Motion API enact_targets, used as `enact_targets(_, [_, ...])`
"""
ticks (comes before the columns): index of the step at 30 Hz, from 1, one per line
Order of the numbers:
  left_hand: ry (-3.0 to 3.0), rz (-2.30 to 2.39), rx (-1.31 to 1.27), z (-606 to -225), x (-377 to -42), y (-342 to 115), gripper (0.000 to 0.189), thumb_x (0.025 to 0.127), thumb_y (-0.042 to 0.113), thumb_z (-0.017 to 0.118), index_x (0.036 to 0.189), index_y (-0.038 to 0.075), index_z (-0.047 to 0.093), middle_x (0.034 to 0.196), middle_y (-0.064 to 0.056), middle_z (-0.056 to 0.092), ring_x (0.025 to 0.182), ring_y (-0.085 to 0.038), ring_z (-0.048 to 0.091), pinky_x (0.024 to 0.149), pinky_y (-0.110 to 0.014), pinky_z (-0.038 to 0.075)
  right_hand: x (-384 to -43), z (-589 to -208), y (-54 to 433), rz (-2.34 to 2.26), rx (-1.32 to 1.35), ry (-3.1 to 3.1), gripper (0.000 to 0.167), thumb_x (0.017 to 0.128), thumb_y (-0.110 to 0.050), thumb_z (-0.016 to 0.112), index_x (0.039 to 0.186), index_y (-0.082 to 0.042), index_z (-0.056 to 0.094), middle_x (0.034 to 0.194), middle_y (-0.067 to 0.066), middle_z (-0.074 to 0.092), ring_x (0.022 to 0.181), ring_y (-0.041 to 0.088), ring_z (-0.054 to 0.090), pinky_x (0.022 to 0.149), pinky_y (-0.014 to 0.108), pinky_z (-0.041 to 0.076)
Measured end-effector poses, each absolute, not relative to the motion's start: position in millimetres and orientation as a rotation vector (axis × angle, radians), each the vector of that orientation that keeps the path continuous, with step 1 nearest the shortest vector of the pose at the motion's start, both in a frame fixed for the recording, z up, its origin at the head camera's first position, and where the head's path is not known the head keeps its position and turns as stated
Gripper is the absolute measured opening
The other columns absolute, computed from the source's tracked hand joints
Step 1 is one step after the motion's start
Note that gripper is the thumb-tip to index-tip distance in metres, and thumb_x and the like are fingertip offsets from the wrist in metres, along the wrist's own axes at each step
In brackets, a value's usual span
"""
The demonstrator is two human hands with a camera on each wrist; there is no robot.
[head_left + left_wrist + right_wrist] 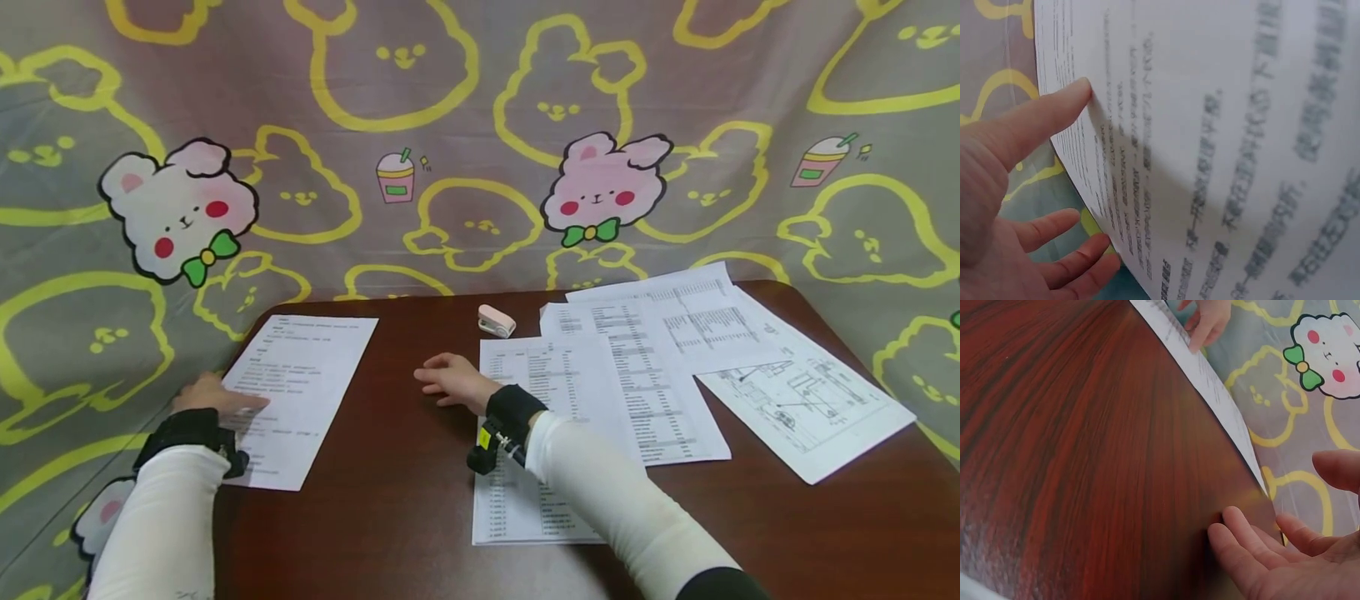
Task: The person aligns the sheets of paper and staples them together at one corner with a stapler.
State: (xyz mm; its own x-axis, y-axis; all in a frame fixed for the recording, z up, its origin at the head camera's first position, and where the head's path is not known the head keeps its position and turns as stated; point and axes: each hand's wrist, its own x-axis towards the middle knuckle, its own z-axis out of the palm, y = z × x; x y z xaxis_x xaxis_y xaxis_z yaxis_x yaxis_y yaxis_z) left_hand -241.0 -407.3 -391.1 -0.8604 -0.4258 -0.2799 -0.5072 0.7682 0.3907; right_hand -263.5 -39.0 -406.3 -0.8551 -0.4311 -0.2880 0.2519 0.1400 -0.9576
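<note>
At the table's left side my left hand (206, 396) rests on a printed sheet of paper (322, 358). In the left wrist view its straight thumb (1063, 109) touches the printed face, while the other fingers (1079, 262) spread loosely by the paper's edge. My right hand (457, 382) holds nothing over the brown table (360, 517), its fingers (1241, 556) loosely bent and thumb apart. Its wrist crosses a stack of printed sheets (517, 492). Just beyond that stack sits a small pale pink stapler (496, 321).
More printed pages (660, 408) overlap to the right, with a sheet of line drawings (817, 408) nearest the table's right edge. A cartoon-patterned curtain (465, 150) hangs behind the table and along its left side.
</note>
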Motion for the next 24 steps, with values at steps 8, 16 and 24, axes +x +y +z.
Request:
enact_targets(8, [2.685, 0.736, -0.902, -390, -242, -411, 0.098, 0.079, 0.038, 0.077, 0.133, -0.022, 0.021, 0.128, -0.044, 0.027, 0.115, -0.055, 0.029, 0.101, -0.064, 0.03, -261, -407, -43, -1.777, -0.156, 1.89, 0.043, 0.097, -0.02, 0.06, 0.131, 0.005, 0.048, 0.127, 0.02, 0.056, 0.112, 0.031, 0.06, 0.091, 0.044, 0.049])
enact_targets(16, [2.644, 0.753, -0.951, -396, -257, -421, 0.101, 0.075, 0.034, 0.08, 0.135, -0.022, 0.021, 0.13, -0.045, 0.023, 0.116, -0.056, 0.026, 0.101, -0.065, 0.029, -262, -403, -46, -1.801, -0.12, 1.844, 0.043, 0.098, -0.021, 0.059, 0.131, 0.005, 0.047, 0.13, 0.02, 0.054, 0.116, 0.032, 0.058, 0.094, 0.045, 0.047])
enact_targets(24, [2.617, 0.739, -0.942, -394, -254, -423, 0.115, 0.069, 0.049, 0.082, 0.134, -0.023, 0.019, 0.123, -0.045, 0.021, 0.113, -0.056, 0.026, 0.101, -0.066, 0.029, -266, -407, -48, -1.817, -0.115, 1.84, 0.043, 0.098, -0.021, 0.06, 0.13, 0.005, 0.048, 0.127, 0.019, 0.055, 0.113, 0.031, 0.06, 0.091, 0.044, 0.05])
